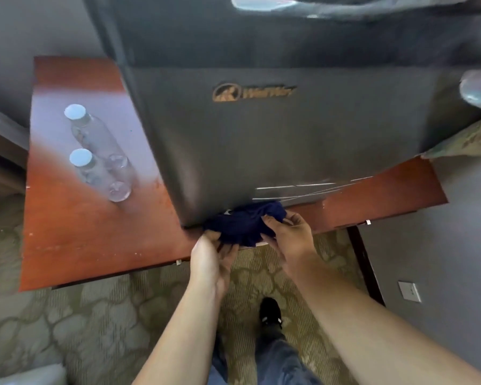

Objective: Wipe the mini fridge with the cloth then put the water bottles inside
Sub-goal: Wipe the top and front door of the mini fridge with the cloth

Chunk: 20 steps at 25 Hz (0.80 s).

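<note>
Head view: both hands, left (210,255) and right (289,232), clutch a bunched navy cloth (245,222) at the grey fridge's (261,134) base, on a reddish table (94,232) above patterned carpet (67,315).

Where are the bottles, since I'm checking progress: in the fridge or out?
Out. Both bottles stand on the table beside the shut fridge.
</note>
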Available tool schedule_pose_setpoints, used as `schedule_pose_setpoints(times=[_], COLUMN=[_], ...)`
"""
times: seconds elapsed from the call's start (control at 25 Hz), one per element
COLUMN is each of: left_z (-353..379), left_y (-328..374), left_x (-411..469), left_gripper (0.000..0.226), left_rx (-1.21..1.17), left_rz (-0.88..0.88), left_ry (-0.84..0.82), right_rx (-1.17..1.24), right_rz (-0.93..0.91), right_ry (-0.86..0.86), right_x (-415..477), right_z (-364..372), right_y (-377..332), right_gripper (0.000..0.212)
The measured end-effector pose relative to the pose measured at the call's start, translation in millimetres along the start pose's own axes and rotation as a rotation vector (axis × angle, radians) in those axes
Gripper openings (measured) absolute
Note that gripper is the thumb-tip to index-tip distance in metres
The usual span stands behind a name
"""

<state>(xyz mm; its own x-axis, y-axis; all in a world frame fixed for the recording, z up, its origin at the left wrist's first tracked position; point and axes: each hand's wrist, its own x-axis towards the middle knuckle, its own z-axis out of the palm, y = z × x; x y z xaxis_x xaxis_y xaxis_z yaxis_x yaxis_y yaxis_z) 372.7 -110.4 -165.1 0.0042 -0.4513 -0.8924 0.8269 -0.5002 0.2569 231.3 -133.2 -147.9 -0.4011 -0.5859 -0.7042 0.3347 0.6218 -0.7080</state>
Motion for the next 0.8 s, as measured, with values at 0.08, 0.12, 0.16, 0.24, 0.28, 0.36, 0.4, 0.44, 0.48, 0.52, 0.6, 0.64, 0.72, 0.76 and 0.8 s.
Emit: schedule_pose_setpoints(times=[0.08, 0.12, 0.16, 0.24, 0.28, 0.36, 0.4, 0.44, 0.48, 0.52, 0.6, 0.64, 0.72, 0.76, 0.8], left_z=[20, 30, 41, 65, 79, 109, 123, 139, 154, 169, 195, 206, 219, 221, 219], left_y=[-10, -16, -24, -45, -57, -82, -95, -110, -124, -137, -163, -176, -191, -194, -194], left_x=[-13, -20, -27, -43, -51, -62, -65, -67, -68, -69, -68, -68, -69, -69, -70], left_gripper=[0.011, 0.014, 0.019, 0.019, 0.017, 0.016, 0.016, 0.013, 0.010, 0.008, 0.006, 0.005, 0.005, 0.006, 0.007], left_rx=[-0.007, 0.023, 0.057, 0.116, 0.132, 0.130, 0.123, 0.122, 0.123, 0.130, 0.149, 0.153, 0.139, 0.126, 0.108], left_rz=[-0.010, 0.009, 0.037, 0.118, 0.155, 0.201, 0.213, 0.219, 0.216, 0.210, 0.209, 0.216, 0.224, 0.228, 0.235], left_ry=[-0.032, -0.044, -0.054, -0.101, -0.126, -0.119, -0.106, -0.102, -0.103, -0.106, -0.105, -0.106, -0.117, -0.119, -0.114], right_rx=[0.035, 0.043, 0.050, 0.086, 0.113, 0.143, 0.149, 0.153, 0.156, 0.159, 0.173, 0.176, 0.171, 0.155, 0.134], right_rz=[-0.010, -0.019, -0.031, -0.051, -0.060, -0.061, -0.067, -0.089, -0.123, -0.160, -0.210, -0.227, -0.252, -0.257, -0.258], right_ry=[-0.013, -0.024, -0.040, -0.078, -0.097, -0.137, -0.158, -0.169, -0.163, -0.143, -0.102, -0.094, -0.100, -0.112, -0.130], right_x=[2, 5, 9, 19, 25, 39, 46, 54, 62, 69, 81, 85, 92, 94, 94], right_z=[-21, -33, -46, -75, -89, -116, -129, -145, -158, -172, -195, -206, -218, -219, -217], right_y=[-19, -29, -40, -61, -70, -87, -96, -106, -117, -129, -154, -165, -178, -180, -179], right_gripper=[0.026, 0.026, 0.026, 0.021, 0.019, 0.021, 0.025, 0.031, 0.033, 0.031, 0.024, 0.024, 0.029, 0.031, 0.031])
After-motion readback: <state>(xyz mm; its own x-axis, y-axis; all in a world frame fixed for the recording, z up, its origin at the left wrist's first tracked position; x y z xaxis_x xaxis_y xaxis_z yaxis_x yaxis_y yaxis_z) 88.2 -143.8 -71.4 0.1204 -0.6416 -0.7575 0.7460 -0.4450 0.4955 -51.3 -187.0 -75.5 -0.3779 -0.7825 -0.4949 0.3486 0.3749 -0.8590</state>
